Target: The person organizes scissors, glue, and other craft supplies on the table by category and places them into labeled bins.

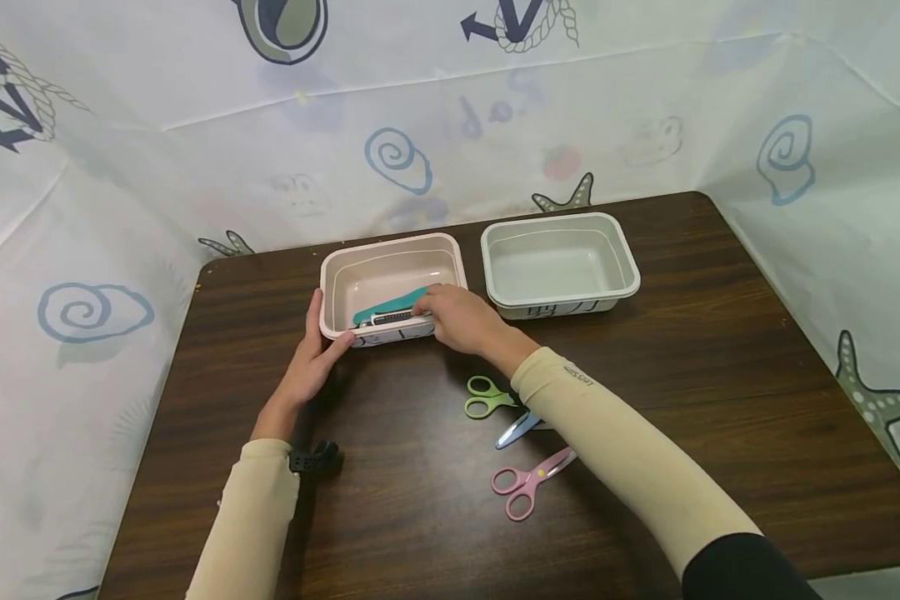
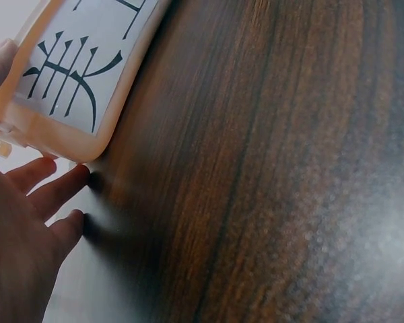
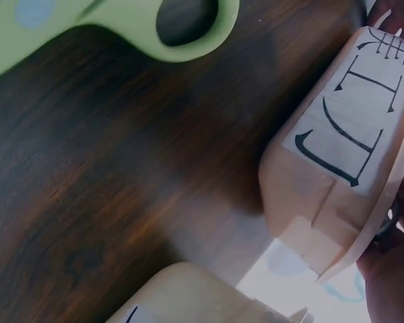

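A pale pink plastic bin [image 1: 395, 333] stands at the back of the table, with a paper label of black characters [image 2: 74, 74] on its front. My left hand [image 1: 307, 373] holds its front left corner, thumb on the front rim and fingers along the left side. Reaching over the front wall near the right end, my right hand [image 1: 461, 321] pinches one end of a black-and-white utility knife [image 1: 390, 317] inside the bin. The fingertips are partly hidden there. Behind the knife lies a long teal tool [image 1: 390, 305], its right end covered by the right hand.
A whitish bin [image 1: 555, 302] stands to the right of the pink one. Green scissors [image 1: 487, 397], a blue-handled tool [image 1: 519, 428] and pink scissors [image 1: 523, 485] lie on the dark wood table [image 1: 397, 500], partly beneath my right forearm. A patterned white cloth [image 1: 450, 125] hangs behind.
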{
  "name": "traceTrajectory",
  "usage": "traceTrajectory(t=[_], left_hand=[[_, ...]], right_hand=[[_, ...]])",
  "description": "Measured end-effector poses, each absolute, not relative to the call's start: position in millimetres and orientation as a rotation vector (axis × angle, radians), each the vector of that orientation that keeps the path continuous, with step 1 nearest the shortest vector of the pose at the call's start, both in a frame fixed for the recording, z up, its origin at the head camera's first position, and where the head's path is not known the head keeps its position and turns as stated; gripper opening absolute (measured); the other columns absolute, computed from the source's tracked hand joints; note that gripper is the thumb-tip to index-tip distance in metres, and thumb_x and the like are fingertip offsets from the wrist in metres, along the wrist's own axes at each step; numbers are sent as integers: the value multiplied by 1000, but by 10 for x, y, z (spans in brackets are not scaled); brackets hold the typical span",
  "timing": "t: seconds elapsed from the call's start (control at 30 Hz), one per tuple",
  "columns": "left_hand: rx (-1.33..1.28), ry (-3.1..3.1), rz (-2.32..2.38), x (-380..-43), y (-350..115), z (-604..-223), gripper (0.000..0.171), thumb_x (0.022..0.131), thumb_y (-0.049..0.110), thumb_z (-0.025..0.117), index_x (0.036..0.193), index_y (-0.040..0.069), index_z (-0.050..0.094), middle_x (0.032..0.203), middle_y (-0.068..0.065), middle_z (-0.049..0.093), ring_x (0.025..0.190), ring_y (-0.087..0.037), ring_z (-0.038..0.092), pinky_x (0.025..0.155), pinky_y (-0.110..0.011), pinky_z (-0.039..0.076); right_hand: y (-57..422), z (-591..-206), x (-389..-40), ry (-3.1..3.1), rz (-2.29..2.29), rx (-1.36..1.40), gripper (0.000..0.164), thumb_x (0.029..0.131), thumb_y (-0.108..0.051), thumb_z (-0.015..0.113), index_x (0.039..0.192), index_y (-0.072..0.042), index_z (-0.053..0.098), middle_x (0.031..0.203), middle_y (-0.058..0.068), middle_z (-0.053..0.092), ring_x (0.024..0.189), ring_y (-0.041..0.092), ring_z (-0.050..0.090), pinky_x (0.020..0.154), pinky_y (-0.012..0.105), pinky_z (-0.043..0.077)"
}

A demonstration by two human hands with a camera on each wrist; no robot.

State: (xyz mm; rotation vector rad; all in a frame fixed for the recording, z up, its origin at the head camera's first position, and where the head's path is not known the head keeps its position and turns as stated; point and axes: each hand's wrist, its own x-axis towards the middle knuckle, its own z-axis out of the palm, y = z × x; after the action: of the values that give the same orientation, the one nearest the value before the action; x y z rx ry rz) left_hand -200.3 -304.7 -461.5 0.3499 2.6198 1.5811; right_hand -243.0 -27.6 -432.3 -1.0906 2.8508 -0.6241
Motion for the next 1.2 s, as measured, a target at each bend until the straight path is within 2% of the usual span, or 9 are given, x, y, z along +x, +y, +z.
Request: traceTrajectory(t=[0.27, 0.4, 0.5, 0.57, 0.63, 0.73, 0.87, 0.97, 1.2], left_hand=[[344, 2618, 1574, -1998, -3053, -4629, 87, 100, 16, 57, 158, 16, -8, 161, -23, 8, 140, -43, 25, 108, -62, 22], [345, 2622, 1560, -1996, -3046, -4623, 87, 100, 16, 57, 158, 14, -8, 160, -24, 9, 140, -45, 25, 108, -63, 22], [352, 2620, 1561, -2006, -3036, -4617, 87, 100, 16, 57, 157, 11, -8, 160, -25, 10, 140, -45, 25, 107, -64, 21], [348, 2614, 1571, -2010, -3040, -4620, 87, 100, 16, 58, 158, 13, -7, 160, -23, 9, 140, -45, 24, 108, -63, 21], [346, 2610, 1583, -2030, -3068, -4673, 87, 100, 19, 58, 158, 19, -8, 161, -19, 8, 141, -43, 24, 108, -63, 20], [345, 2606, 1591, -2033, -3073, -4676, 87, 100, 18, 58, 158, 21, -8, 161, -19, 8, 140, -43, 25, 109, -62, 20], [341, 2608, 1589, -2019, -3022, -4619, 88, 99, 15, 58, 158, 16, -7, 161, -22, 8, 140, -45, 24, 109, -62, 20], [332, 2612, 1583, -2015, -3007, -4618, 88, 99, 15, 58, 158, 16, -7, 161, -21, 6, 141, -43, 22, 110, -62, 18], [319, 2613, 1592, -2006, -3001, -4628, 87, 99, 17, 59, 158, 13, -5, 162, -18, 7, 142, -41, 22, 110, -61, 16]], right_hand=[[-164, -4339, -2421, 2808, -660, -1170, 39, 95, 1, 43, 122, -12, 69, 120, 0, 64, 118, 16, 55, 101, 30, 39], [-39, -4277, -2381, 2813, -711, -1241, 35, 97, -1, 47, 124, -11, 68, 123, 1, 65, 120, 17, 55, 107, 32, 34], [113, -4161, -2347, 2838, -757, -1307, 32, 97, -4, 52, 123, -11, 68, 123, 2, 66, 119, 18, 56, 107, 34, 35], [230, -4051, -2308, 2850, -768, -1322, 30, 97, -6, 53, 123, -12, 69, 123, 2, 66, 115, 19, 58, 103, 36, 39], [348, -3944, -2252, 2863, -769, -1320, 29, 97, -8, 55, 122, -12, 69, 117, 2, 68, 105, 18, 60, 95, 36, 44], [513, -3814, -2136, 2864, -720, -1320, 27, 97, -10, 57, 120, -15, 71, 109, -1, 68, 93, 15, 59, 86, 36, 47], [712, -3761, -1936, 2837, -611, -1380, 24, 95, -11, 60, 116, -15, 72, 104, -2, 67, 90, 13, 59, 82, 36, 48], [827, -3833, -1745, 2802, -514, -1437, 22, 93, -12, 63, 113, -14, 72, 103, -2, 67, 92, 15, 61, 81, 36, 49], [928, -4216, -1283, 2692, -371, -1562, 14, 89, -18, 71, 103, -17, 73, 88, -7, 61, 80, 12, 58, 68, 32, 49]])
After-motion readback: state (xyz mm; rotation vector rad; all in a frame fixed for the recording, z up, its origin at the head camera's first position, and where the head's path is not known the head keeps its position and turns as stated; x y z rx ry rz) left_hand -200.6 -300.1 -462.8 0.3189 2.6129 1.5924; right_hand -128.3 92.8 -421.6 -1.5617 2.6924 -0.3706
